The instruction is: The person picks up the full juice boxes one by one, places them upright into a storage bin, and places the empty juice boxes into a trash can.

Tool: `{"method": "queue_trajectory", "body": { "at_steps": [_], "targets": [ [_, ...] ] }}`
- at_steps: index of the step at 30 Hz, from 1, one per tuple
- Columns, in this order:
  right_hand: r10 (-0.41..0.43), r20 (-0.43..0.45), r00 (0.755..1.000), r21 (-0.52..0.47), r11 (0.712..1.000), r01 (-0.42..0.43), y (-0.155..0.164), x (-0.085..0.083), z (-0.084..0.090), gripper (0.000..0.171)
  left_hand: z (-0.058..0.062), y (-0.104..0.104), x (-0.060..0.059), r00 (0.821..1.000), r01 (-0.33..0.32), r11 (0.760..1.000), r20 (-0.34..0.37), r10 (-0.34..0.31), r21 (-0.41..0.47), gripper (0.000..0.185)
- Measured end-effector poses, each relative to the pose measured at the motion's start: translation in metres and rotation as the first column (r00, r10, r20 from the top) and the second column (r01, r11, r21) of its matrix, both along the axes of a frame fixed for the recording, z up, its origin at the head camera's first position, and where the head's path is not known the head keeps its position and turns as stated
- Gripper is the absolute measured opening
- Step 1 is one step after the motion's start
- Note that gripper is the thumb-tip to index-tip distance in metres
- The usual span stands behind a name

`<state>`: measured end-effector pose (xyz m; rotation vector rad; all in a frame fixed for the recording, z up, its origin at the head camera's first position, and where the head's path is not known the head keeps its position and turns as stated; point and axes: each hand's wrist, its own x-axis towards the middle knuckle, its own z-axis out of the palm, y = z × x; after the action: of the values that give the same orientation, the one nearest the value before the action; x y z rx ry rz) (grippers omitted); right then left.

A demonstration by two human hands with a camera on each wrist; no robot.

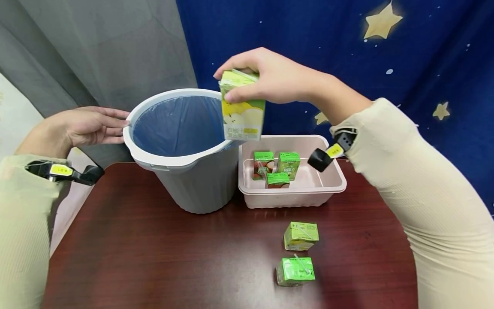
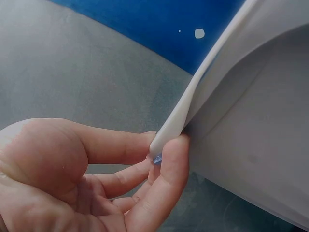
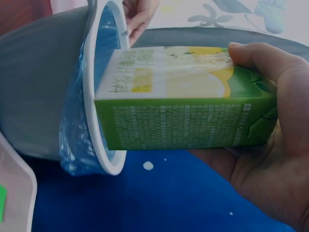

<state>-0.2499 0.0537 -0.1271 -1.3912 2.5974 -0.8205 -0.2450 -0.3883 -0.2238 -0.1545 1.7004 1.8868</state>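
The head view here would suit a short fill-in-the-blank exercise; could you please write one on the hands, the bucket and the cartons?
1. The right hand holds a juice carton above the rim of the ____.
2. The left hand touches the bucket at its ____.
3. The pink tray holds ____ small green cartons.
4. Two more small cartons lie on the ____ in front of the tray.

Missing words: bucket; rim; three; table

Right hand (image 1: 266,77) holds juice carton (image 1: 242,109) over bucket (image 1: 185,146).
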Motion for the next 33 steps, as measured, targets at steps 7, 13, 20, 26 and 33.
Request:
{"method": "queue_trajectory", "body": {
  "at_steps": [7, 13, 20, 26, 33],
  "targets": [
    [-0.027, -0.008, 1.000, -0.067, 0.997, 0.026, -0.028, -0.007, -0.009, 0.050, 0.001, 0.002, 0.001, 1.000, -0.001, 1.000, 0.010, 0.001, 0.003, 0.036],
    [0.063, -0.072, 0.995, -0.109, 0.992, -0.071, -0.048, -0.007, -0.032, 0.054, 0.001, 0.003, 0.004, 1.000, 0.005, 1.000, 0.012, -0.005, 0.008, 0.036],
    [0.103, -0.040, 0.994, -0.030, 0.994, -0.104, -0.055, -0.005, -0.050, 0.060, 0.001, 0.004, 0.003, 1.000, -0.005, 1.000, 0.007, 0.005, -0.007, 0.036],
    [0.106, -0.051, 0.993, 0.043, 0.994, -0.104, -0.056, -0.003, -0.052, 0.075, 0.001, 0.002, 0.003, 1.000, 0.001, 1.000, 0.012, -0.001, -0.001, 0.037],
    [0.103, -0.035, 0.994, 0.053, 0.993, -0.101, -0.047, 0.003, -0.050, 0.075, 0.000, -0.003, 0.004, 0.999, 0.029, 0.998, 0.019, -0.030, 0.048, 0.038]
  ]
}}
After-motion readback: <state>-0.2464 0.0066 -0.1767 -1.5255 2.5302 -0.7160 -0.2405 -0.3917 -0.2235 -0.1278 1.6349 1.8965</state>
